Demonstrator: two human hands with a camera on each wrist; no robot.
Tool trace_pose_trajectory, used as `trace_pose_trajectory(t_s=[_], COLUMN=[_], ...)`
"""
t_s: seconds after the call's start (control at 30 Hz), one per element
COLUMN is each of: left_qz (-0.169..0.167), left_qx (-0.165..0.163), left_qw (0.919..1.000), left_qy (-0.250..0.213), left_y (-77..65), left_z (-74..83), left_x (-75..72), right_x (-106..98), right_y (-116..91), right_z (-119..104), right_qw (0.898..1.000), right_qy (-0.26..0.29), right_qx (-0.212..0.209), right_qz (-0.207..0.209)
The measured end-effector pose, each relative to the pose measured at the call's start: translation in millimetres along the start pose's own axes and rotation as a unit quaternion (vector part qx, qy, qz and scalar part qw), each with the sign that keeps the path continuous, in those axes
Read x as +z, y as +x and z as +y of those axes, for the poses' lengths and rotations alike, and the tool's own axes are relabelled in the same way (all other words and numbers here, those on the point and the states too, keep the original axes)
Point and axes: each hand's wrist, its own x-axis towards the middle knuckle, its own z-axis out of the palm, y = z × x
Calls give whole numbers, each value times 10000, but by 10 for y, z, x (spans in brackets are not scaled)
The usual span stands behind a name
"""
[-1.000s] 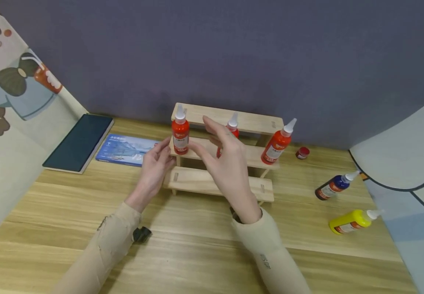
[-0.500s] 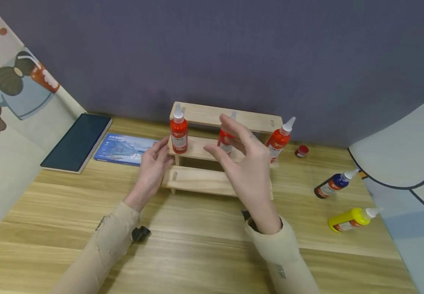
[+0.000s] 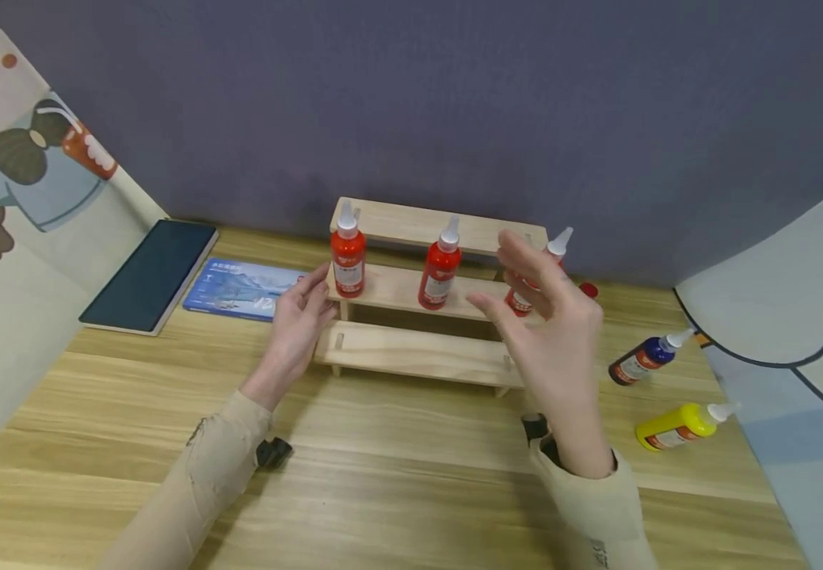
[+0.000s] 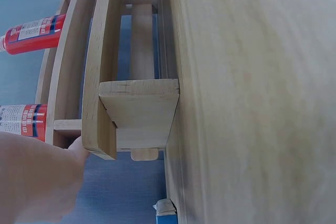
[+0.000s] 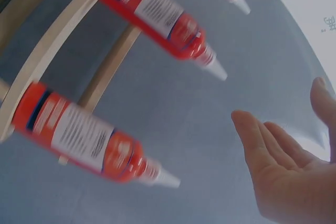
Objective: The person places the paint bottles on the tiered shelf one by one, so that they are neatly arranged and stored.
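Three red paint bottles with white nozzle caps stand on the middle step of a wooden tiered rack (image 3: 411, 348): the left bottle (image 3: 348, 261), the middle bottle (image 3: 440, 273) and the right bottle (image 3: 518, 301), the last partly hidden. My left hand (image 3: 297, 321) holds the rack's left end beside the left bottle; the left wrist view shows my thumb (image 4: 79, 149) against the middle step, other fingers hidden. My right hand (image 3: 557, 332) hovers in front of the right bottle, thumb and fingers apart. In the right wrist view nothing lies between them.
On the table's right lie a dark blue bottle (image 3: 645, 360) and a yellow bottle (image 3: 682, 427). A small red-lidded jar (image 3: 588, 290) sits beyond my right hand. Left of the rack are a blue flat box (image 3: 243, 289) and a dark green book (image 3: 150, 277). A grey partition (image 3: 411, 103) stands behind.
My right hand has moved right, from between the left and middle bottles to the right bottle, uncovering the middle one. My left hand stays at the rack's left end.
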Motion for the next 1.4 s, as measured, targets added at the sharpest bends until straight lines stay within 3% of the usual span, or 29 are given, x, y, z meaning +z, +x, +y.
trace_pose_trajectory(t_s=[0.47,0.97,1.13,1.4], left_qz=[-43,-7,27,-18], left_qx=[49,71,42,18], left_qw=[10000,10000,10000,10000], left_qy=[54,58,82,83], left_y=[9,-4,-4,0], left_z=[-12,4,1,-1], left_x=[8,10,-1,2], right_x=[-478,-1241,-1376,-1635], right_y=[-173,-439,-539,-671], right_z=[251,664,764,763], right_qw=[9928,9697,9564,9233], right_qy=[-942,-1533,-1882,-2644], right_qx=[740,1631,1857,2229], right_qz=[14,983,1237,1672])
